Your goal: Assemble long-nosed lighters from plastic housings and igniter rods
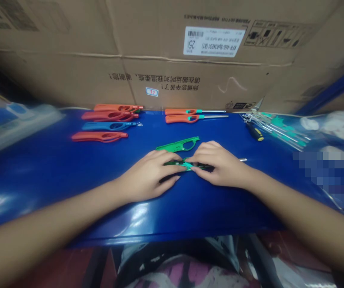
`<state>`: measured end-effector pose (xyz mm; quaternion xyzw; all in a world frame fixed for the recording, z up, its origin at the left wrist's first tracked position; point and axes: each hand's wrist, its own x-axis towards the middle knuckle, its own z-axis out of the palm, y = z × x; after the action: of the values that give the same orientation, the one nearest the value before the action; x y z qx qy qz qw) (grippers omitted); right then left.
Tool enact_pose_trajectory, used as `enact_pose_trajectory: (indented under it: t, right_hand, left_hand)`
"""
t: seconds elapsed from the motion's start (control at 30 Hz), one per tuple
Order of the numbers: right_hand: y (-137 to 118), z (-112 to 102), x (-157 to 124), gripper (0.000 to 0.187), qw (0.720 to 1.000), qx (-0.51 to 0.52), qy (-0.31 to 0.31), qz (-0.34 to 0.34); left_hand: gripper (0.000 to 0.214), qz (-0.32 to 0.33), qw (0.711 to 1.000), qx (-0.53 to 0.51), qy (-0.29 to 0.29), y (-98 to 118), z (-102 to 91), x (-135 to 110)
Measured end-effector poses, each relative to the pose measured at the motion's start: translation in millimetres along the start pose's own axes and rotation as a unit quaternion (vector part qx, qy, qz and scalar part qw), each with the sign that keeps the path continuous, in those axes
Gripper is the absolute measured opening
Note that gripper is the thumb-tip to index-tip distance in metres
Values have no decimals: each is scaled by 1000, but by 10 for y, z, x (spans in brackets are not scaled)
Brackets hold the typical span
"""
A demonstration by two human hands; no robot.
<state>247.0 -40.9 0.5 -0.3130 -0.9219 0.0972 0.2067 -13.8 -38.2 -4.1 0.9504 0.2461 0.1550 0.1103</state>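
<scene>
Both hands meet over a green lighter body [173, 163] low above the blue table, with its metal tube tip [243, 160] showing past my right hand. My left hand [153, 173] pinches the handle end, fingers curled round it. With thumb and fingers my right hand [216, 165] grips the other end, near a turquoise trigger piece [187, 164] between the two hands. Much of the lighter is hidden under the fingers. Just beyond lies a loose green half shell [178, 145] with a trigger-guard loop.
Several orange lighter bodies [99, 137] and a blue one [108, 126] lie back left. Two orange lighters with metal tubes [178, 119] lie at the back. At right are a screwdriver [255, 132] and metal tubes with turquoise parts [282, 130]. A cardboard box [84, 60] walls the rear.
</scene>
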Motion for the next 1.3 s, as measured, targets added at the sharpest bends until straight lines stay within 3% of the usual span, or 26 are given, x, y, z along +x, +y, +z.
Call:
enact_pose_trajectory:
  t: [0.2,0.37,0.67,1.13,1.3]
  right_hand:
    - [13,-125,3,26,998,45,-40,23]
    - [50,-173,11,15,995,74,-50,36]
    - [50,-118,-8,9,998,25,-58,31]
    - [-21,-102,7,17,997,-51,-60,9]
    - [-21,-136,11,16,997,-36,-71,24]
  left_hand:
    - [33,-1,1000,1,-1,-14,12,-9]
    - [33,-4,1000,5,-1,-41,22,-5]
    - [33,10,1000,-6,12,-68,29,10]
    - [32,12,999,-24,33,-67,58,14]
    - [32,17,998,-22,48,-66,66,14]
